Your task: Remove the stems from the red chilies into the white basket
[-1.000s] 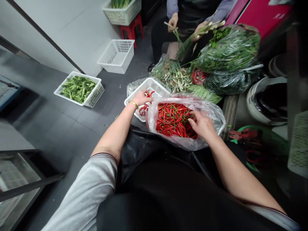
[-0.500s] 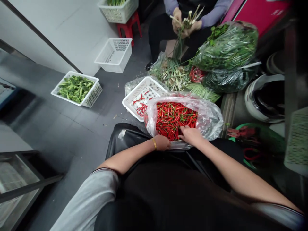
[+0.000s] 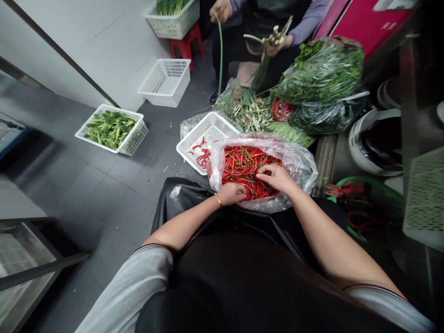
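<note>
Red chillies point(image 3: 243, 166) heaped in clear plastic bag point(image 3: 298, 162) at the knees, nearly filling it. Only a thin scatter in white basket point(image 3: 211, 122) just beside. Left hand point(image 3: 232, 193) curled closed at bag's near edge, contents hidden; right hand point(image 3: 275, 178) pinching chillies atop the heap. By the look, barely begun.

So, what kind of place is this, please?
Probably a kitchen's back area for preparing vegetables: a bag of red chillies, white baskets on the tiled floor, and another person trimming green onions beside bagged greens.
</note>
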### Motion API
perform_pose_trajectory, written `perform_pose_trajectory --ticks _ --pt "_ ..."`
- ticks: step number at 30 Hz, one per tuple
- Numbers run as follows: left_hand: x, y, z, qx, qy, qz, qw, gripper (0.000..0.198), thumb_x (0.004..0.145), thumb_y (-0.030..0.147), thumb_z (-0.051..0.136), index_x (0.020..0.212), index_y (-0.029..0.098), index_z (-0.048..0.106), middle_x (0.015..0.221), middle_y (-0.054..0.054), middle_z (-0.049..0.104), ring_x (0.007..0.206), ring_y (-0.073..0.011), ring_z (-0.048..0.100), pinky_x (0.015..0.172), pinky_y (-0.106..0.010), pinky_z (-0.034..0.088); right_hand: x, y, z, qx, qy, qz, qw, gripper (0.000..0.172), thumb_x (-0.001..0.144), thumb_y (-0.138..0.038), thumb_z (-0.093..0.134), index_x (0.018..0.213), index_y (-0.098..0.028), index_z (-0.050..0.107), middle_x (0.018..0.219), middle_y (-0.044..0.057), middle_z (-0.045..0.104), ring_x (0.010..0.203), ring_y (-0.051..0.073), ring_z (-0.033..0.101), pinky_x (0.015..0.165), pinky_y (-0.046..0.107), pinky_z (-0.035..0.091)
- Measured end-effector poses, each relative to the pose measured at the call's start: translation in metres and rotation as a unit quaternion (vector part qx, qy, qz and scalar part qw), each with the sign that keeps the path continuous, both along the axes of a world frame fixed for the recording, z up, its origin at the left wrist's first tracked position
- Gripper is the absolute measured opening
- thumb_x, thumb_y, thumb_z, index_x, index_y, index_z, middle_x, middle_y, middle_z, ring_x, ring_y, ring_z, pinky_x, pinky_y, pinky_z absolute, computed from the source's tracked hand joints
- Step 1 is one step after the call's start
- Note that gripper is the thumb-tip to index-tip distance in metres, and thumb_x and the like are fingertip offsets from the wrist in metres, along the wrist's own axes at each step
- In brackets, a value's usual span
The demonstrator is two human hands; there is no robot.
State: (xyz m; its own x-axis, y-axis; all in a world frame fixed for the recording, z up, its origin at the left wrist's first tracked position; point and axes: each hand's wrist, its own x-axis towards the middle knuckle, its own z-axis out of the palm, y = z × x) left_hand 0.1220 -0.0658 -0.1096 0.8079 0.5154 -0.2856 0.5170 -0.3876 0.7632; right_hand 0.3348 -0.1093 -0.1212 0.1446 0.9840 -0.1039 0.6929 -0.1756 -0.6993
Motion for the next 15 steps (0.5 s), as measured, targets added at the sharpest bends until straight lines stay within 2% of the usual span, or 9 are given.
perform_pose_trajectory --ticks 2,4,6,8,10,12,15 --pt "0.007 0.007 0.001 -0.040 -0.070 0.145 0.986 0.019 0.082 0.033 0.060 0.080 0.015 0.066 0.061 0.002 0.063 0.053 -0.0081 0.054 0.055 -0.019 0.039 -0.015 -0.005 0.006 0.016 0.045 0.011 0.999 0.022 0.077 -0.042 0.059 0.076 -0.020 0.059 0.069 0.001 0.063 0.060 0.015 0.055 0.060 0.026 0.042" --pt "0.017 0.012 0.002 -0.136 -0.122 0.212 0.960 0.023 0.083 0.037 0.059 0.081 0.014 0.060 0.056 0.003 0.060 0.047 -0.0075 0.052 0.050 -0.019 0.040 -0.034 -0.008 0.011 0.041 0.042 0.005 0.998 0.023 0.080 -0.043 0.056 0.078 -0.020 0.057 0.066 0.001 0.062 0.059 0.015 0.055 0.059 0.026 0.041" --pt "0.024 0.015 0.000 -0.242 -0.157 0.247 0.925 0.024 0.082 0.036 0.061 0.078 0.014 0.054 0.053 0.003 0.058 0.045 -0.0076 0.053 0.047 -0.018 0.041 -0.049 -0.009 0.014 0.067 0.035 -0.019 0.997 0.024 0.082 -0.044 0.054 0.085 -0.020 0.057 0.067 0.002 0.062 0.060 0.015 0.056 0.061 0.026 0.040" --pt "0.027 0.016 -0.004 -0.309 -0.190 0.278 0.889 0.026 0.081 0.035 0.064 0.075 0.013 0.052 0.053 0.002 0.059 0.046 -0.0084 0.057 0.047 -0.018 0.044 -0.055 -0.011 0.012 0.064 0.049 -0.049 0.996 0.029 0.082 -0.047 0.055 0.091 -0.020 0.058 0.068 0.002 0.063 0.060 0.016 0.056 0.060 0.026 0.040" --pt "0.025 0.015 -0.007 -0.332 -0.219 0.311 0.863 0.029 0.079 0.036 0.067 0.074 0.012 0.051 0.054 0.001 0.061 0.048 -0.0086 0.059 0.046 -0.018 0.045 -0.054 -0.016 0.009 0.024 0.058 -0.052 0.997 0.032 0.081 -0.051 0.055 0.083 -0.020 0.059 0.064 0.001 0.061 0.057 0.015 0.055 0.058 0.026 0.039" --pt "0.021 0.014 -0.008 -0.336 -0.233 0.329 0.851 0.030 0.077 0.036 0.069 0.074 0.012 0.051 0.054 0.000 0.062 0.046 -0.0082 0.058 0.045 -0.017 0.044 -0.053 -0.023 0.005 -0.013 0.043 -0.030 0.999 0.037 0.084 -0.052 0.050 0.066 -0.021 0.056 0.057 0.000 0.057 0.054 0.015 0.052 0.055 0.025 0.037" --pt "0.017 0.013 -0.006 -0.347 -0.235 0.328 0.847 0.032 0.076 0.037 0.070 0.073 0.012 0.051 0.052 0.000 0.062 0.042 -0.0082 0.057 0.043 -0.017 0.043 -0.060 -0.034 0.005 0.011 0.010 0.006 1.000 0.040 0.091 -0.046 0.040 0.063 -0.021 0.053 0.057 0.001 0.057 0.054 0.014 0.052 0.056 0.025 0.037"
